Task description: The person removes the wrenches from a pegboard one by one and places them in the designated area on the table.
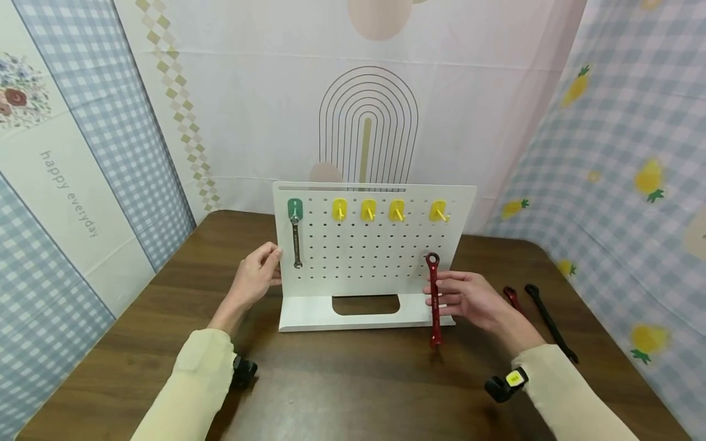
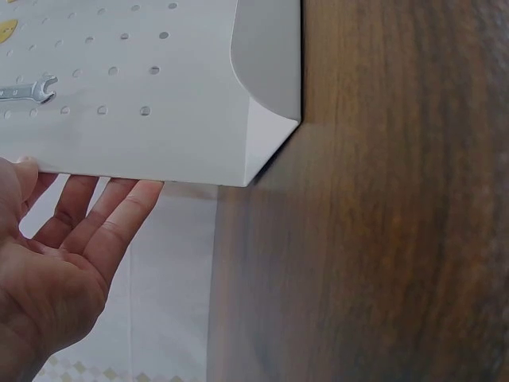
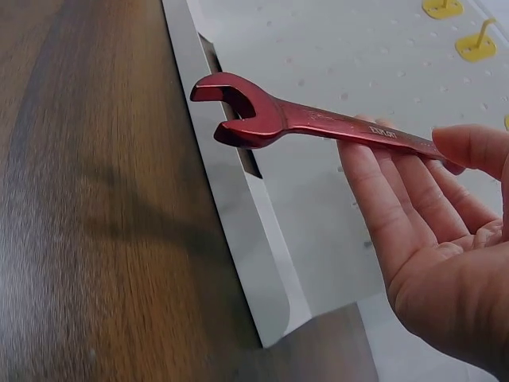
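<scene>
A white pegboard (image 1: 358, 245) stands upright on its base. My left hand (image 1: 258, 269) grips its left edge, thumb at the front and fingers reaching behind, as the left wrist view (image 2: 71, 247) shows. My right hand (image 1: 469, 297) pinches a red combination wrench (image 1: 434, 300) between thumb and fingers, in front of the board's lower right. Its ring end points up and its open-end jaw points down; in the right wrist view the red wrench (image 3: 334, 126) shows lettering on its shaft. A silver wrench (image 1: 296, 244) hangs from a green hook (image 1: 295, 208) at the board's upper left.
Several yellow hooks, such as the rightmost yellow hook (image 1: 438, 211), line the board's top with nothing hanging on them. Right of my right hand, a second red wrench (image 1: 513, 297) and a black wrench (image 1: 551, 324) lie on the brown wooden table (image 1: 342, 380). Patterned cloths surround the table.
</scene>
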`<state>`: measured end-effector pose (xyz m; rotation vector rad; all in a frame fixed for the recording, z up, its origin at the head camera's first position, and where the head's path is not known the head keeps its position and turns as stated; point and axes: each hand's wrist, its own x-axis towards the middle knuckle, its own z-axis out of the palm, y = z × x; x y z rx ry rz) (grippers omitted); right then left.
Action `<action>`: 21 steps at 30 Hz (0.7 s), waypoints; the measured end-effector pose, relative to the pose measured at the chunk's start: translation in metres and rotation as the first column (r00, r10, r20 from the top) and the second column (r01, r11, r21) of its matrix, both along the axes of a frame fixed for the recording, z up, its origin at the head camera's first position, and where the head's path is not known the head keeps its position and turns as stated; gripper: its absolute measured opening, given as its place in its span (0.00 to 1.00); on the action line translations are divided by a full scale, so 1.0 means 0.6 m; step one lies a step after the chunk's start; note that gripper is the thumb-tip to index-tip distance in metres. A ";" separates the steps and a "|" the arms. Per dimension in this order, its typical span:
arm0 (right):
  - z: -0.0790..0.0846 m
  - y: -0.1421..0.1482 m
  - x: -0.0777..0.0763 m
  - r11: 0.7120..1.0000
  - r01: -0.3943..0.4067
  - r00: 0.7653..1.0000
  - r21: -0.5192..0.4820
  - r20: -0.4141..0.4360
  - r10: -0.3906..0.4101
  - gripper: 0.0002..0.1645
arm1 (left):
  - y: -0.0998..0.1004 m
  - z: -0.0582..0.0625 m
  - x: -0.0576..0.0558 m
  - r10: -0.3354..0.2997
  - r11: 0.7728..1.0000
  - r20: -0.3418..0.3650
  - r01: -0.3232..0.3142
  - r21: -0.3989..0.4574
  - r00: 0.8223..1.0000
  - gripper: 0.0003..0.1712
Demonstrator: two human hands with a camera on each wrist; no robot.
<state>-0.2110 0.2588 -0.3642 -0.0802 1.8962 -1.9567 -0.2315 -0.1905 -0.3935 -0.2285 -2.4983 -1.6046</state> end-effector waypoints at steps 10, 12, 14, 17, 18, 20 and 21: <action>-0.002 0.026 0.004 1.000 0.005 1.000 0.031 -0.014 -0.004 0.33 | 0.001 0.002 -0.002 0.003 1.000 -0.003 -0.003 0.001 1.000 0.22; -0.004 0.030 0.004 0.999 0.006 1.000 0.035 -0.014 -0.006 0.34 | 0.001 0.002 -0.002 0.004 1.000 -0.003 -0.004 0.001 1.000 0.22; -0.005 0.034 0.005 0.999 0.009 1.000 0.043 -0.014 -0.009 0.35 | 0.001 0.002 -0.002 0.004 1.000 -0.002 -0.004 -0.002 1.000 0.22; -0.008 0.041 0.006 0.998 0.018 1.000 0.055 -0.015 -0.017 0.36 | 0.001 0.001 -0.001 0.003 1.000 -0.002 -0.003 -0.002 1.000 0.22; -0.009 0.044 0.006 0.998 0.020 1.000 0.058 -0.017 -0.019 0.37 | 0.001 0.001 -0.001 0.003 1.000 -0.003 -0.003 -0.002 1.000 0.22; -0.010 0.049 0.006 0.998 0.022 1.000 0.063 -0.020 -0.021 0.37 | 0.001 0.000 0.000 0.003 1.000 -0.006 -0.003 -0.005 1.000 0.22; -0.010 0.052 0.006 0.997 0.026 0.999 0.069 -0.020 -0.024 0.37 | 0.001 0.000 0.000 0.002 1.000 -0.007 -0.002 -0.006 1.000 0.22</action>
